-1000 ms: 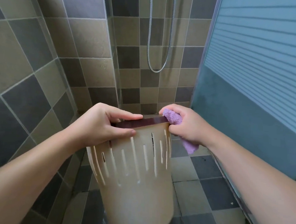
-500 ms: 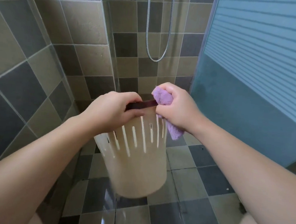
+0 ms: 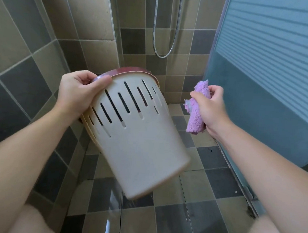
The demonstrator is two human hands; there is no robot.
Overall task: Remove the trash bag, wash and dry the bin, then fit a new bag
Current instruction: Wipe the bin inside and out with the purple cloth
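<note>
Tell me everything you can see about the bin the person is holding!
The bin is a round, beige bucket that looks like plastic, with a dark red band around its rim. Long thin slots, some longer than others, cut through the upper part of its wall; the lower part is plain. No bag shows on it. It is held up above the tiled floor, tilted, with its opening facing away and its base toward the camera. The left hand grips its rim. Nothing else touches it.

Right hand and cloth left the bin
</note>
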